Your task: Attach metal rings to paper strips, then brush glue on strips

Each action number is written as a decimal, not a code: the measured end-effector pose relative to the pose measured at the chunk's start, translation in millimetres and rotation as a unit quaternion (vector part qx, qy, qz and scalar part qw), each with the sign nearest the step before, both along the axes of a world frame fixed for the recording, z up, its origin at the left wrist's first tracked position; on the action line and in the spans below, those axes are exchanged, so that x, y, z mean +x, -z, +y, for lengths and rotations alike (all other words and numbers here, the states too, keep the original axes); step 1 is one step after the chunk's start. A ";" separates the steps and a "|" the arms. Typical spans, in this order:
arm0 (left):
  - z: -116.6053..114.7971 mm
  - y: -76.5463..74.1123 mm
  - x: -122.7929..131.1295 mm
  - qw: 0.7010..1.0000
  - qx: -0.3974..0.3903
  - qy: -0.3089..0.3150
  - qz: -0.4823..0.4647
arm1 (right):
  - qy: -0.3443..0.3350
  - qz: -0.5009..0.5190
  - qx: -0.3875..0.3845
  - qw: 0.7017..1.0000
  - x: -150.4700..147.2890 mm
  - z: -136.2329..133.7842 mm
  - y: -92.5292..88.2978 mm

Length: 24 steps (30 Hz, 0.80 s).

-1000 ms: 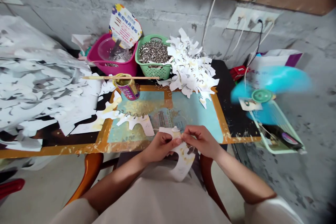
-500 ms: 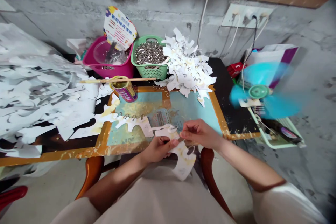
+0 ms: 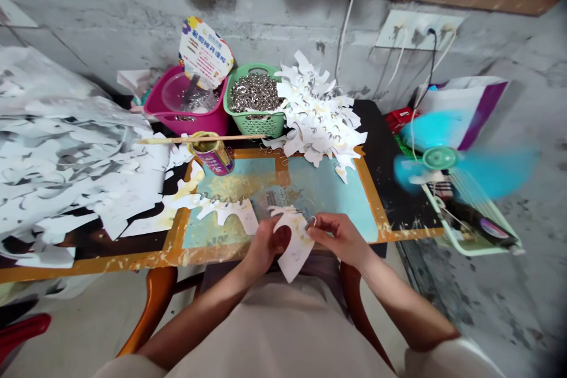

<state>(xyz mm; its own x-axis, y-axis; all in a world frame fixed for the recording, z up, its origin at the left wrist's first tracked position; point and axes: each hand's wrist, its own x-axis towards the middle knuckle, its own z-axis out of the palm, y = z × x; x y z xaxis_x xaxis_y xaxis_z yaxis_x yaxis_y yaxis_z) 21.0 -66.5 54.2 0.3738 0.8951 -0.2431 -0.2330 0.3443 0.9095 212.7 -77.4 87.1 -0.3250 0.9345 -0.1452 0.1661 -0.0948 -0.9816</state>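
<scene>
Pinching a small silver metal ring (image 3: 311,222) at the white glue-stained paper cutout's (image 3: 292,242) top edge, the right hand (image 3: 339,239) works close beside the left hand (image 3: 266,242), which grips the cutout over the near edge of the orange-framed board (image 3: 374,204); this short, steady hold keeps the paper from creasing.

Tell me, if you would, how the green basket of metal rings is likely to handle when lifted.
The green plastic basket will probably feel heavy for its size, since it is heaped with metal rings. Its slotted walls look thin, so it may flex slightly. The rings sit close to the rim, so tilting it could well spill some.
</scene>
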 end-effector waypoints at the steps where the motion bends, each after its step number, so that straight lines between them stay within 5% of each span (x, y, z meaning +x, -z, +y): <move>1: -1.8 -1.4 0.2 1.000 0.002 0.000 0.009 | -0.004 -0.017 0.011 1.000 -0.7 -0.5 -2.9; 7: -3.5 -20.6 -0.6 0.999 -0.003 0.003 0.040 | -0.071 -0.107 0.017 0.992 -0.1 3.3 -25.7; 11: -11.0 -36.2 -3.1 0.999 -0.042 -0.007 -0.026 | -0.115 0.099 -0.045 0.987 -6.6 -0.2 -27.6; 16: -23.1 -49.8 -0.3 0.994 -0.073 -0.039 -0.071 | -0.049 0.311 -0.085 0.945 -29.5 -18.4 -3.3; 21: -24.1 -32.6 5.1 0.991 -0.112 -0.049 -0.061 | 0.047 0.371 -0.104 0.922 -45.4 -29.2 37.0; 24: -20.4 -8.8 2.6 0.993 -0.098 -0.052 -0.040 | 0.047 0.327 -0.054 0.942 -37.9 -25.6 44.8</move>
